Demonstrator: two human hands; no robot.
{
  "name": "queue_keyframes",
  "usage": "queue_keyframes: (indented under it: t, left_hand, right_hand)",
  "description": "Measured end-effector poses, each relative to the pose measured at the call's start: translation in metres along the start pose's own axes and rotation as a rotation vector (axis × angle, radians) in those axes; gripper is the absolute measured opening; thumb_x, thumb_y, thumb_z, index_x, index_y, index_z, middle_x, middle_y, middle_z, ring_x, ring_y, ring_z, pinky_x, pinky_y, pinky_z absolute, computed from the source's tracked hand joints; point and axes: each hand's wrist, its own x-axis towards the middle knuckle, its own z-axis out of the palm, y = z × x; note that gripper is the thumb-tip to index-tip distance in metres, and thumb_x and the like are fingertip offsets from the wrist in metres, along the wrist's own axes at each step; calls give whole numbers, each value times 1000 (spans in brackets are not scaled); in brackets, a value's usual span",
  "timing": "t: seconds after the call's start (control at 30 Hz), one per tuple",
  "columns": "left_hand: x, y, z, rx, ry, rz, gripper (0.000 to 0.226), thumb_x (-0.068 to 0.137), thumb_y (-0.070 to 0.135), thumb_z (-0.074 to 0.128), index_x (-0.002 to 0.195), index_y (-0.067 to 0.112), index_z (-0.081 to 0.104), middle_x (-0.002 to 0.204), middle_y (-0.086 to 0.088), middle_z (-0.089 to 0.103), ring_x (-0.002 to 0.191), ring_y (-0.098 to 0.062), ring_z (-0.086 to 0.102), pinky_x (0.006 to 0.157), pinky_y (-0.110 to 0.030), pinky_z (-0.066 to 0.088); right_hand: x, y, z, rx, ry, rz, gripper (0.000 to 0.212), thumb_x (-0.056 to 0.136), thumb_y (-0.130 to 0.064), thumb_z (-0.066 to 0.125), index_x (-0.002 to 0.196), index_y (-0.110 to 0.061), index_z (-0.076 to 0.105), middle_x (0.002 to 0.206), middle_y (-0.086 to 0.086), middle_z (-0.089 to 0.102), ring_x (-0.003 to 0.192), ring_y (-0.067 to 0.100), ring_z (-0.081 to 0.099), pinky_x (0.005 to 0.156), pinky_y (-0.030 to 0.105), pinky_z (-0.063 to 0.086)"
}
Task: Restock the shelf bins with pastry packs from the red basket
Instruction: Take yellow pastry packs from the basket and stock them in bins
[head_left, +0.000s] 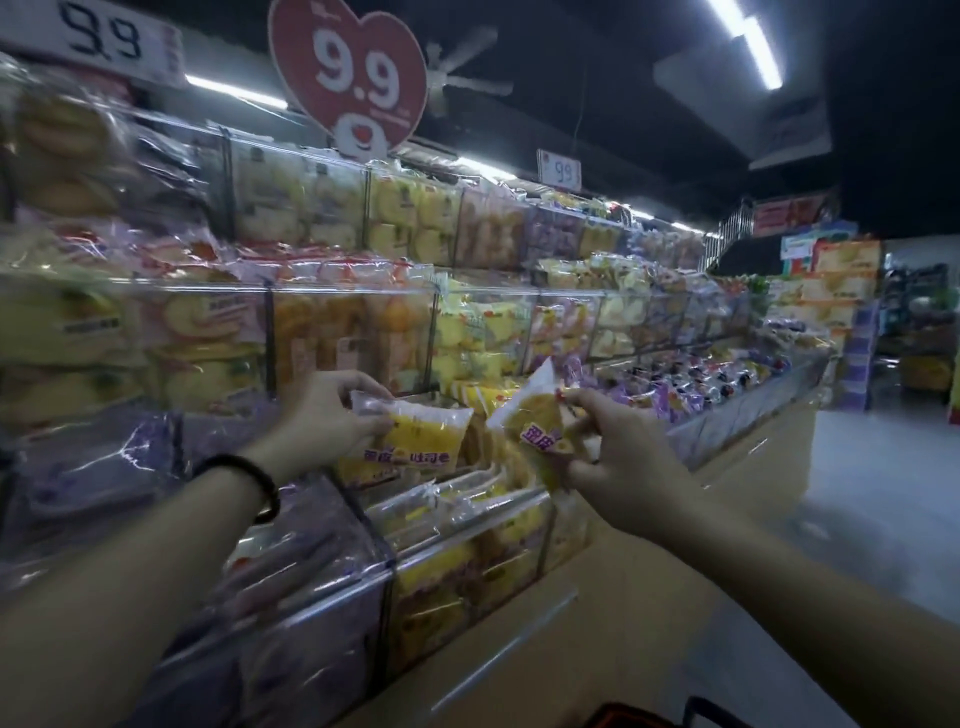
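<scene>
Head view, shelf aisle. The left hand (332, 415), at centre frame, grips a yellow pastry pack (418, 441) by its upper left corner. The thumb lies on top and the fingers are curled round the clear film edge. The right hand (618, 460), just right of centre, pinches a second yellow pack (537, 415) between thumb and forefinger at its upper right edge. Its remaining fingers are curled under the wrapper, and this pack is tilted, one corner pointing up. The two packs are held near each other but apart, above a clear lower-tier bin (493, 506) already holding similar yellow packs.

Both wrappers carry purple Chinese characters across the front, too blurred to read with confidence. A black wristband (260, 486) circles the left wrist.

At upper centre a red heart-shaped sign (348, 73) reads "9.9". A white price card (98, 36) at upper left also reads "9.9", and a small card (558, 169) further along the top shelf reads "99".

A sliver of the red basket (618, 716) shows at the bottom edge, right of centre.
</scene>
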Motion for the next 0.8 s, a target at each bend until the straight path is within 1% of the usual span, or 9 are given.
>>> queue_keyframes:
  t: [0.07, 0.13, 0.27, 0.37, 0.43, 0.53, 0.63, 0.73, 0.8]
  left_hand:
    - [7, -20, 12, 160, 1, 13, 16, 82, 31, 89, 92, 28, 76, 97, 8, 72, 84, -14, 67, 73, -33, 59]
    - [10, -31, 15, 313, -96, -51, 20, 83, 44, 85, 90, 29, 73, 96, 10, 73, 90, -13, 68, 78, -31, 55]
    - [13, -24, 14, 659, -99, -60, 19, 88, 48, 75, 95, 31, 73, 105, 7, 72, 115, -25, 60, 88, -43, 26]
    - [12, -19, 14, 846, -62, -108, 20, 94, 47, 65, 102, 30, 72, 114, -1, 70, 128, -35, 48, 101, -54, 23]
    - [11, -16, 13, 892, -67, -145, 22, 96, 48, 62, 106, 31, 72, 119, -3, 69, 131, -38, 43, 106, -57, 21]
    - [10, -12, 13, 909, -57, -157, 18, 98, 45, 61, 106, 31, 69, 118, -3, 68, 128, -37, 41, 107, -58, 22]
    - [9, -13, 13, 850, -42, -127, 17, 98, 37, 62, 115, 36, 64, 125, -3, 65, 130, -37, 42, 109, -61, 20]
    - [5, -9, 18, 763, -132, 17, 58, 93, 20, 68, 137, 53, 50, 140, 0, 52, 137, -34, 40, 117, -64, 16]
    - [2, -6, 22, 722, -213, 103, 63, 89, 34, 71, 141, 58, 46, 143, 4, 49, 138, -30, 40, 118, -62, 17]
  right_hand:
    - [16, -1, 16, -42, 4, -35, 45, 87, -31, 83, 128, -27, 65, 105, -7, 70, 97, 15, 65, 80, 32, 54]
    - [31, -2, 33, -126, -25, -70, 50, 89, -35, 79, 135, -27, 62, 115, -3, 71, 108, 20, 61, 89, 40, 54]
    - [59, -7, 60, -274, -90, -143, 51, 90, -37, 78, 137, -33, 60, 126, -7, 68, 120, 20, 52, 95, 40, 50]
    - [76, -15, 79, -273, -91, -199, 50, 89, -27, 80, 135, -33, 60, 131, -7, 66, 123, 17, 53, 96, 39, 53]
    - [85, -15, 94, -319, -97, -236, 53, 88, -16, 80, 134, -34, 60, 134, -6, 65, 124, 18, 55, 94, 39, 58]
    - [93, -7, 117, -383, -133, -223, 55, 88, 0, 71, 131, -31, 59, 125, 0, 66, 117, 23, 60, 84, 38, 61]
    - [94, -4, 134, -475, -272, -256, 64, 86, -9, 79, 140, -34, 55, 138, -1, 64, 126, 25, 59, 89, 43, 62]
    - [103, -5, 142, -578, -308, -280, 66, 85, -14, 82, 141, -37, 57, 141, -6, 64, 129, 24, 56, 89, 45, 61]
    - [109, -12, 143, -570, -373, -251, 58, 85, -16, 82, 136, -33, 59, 133, -4, 66, 120, 22, 62, 89, 43, 60]
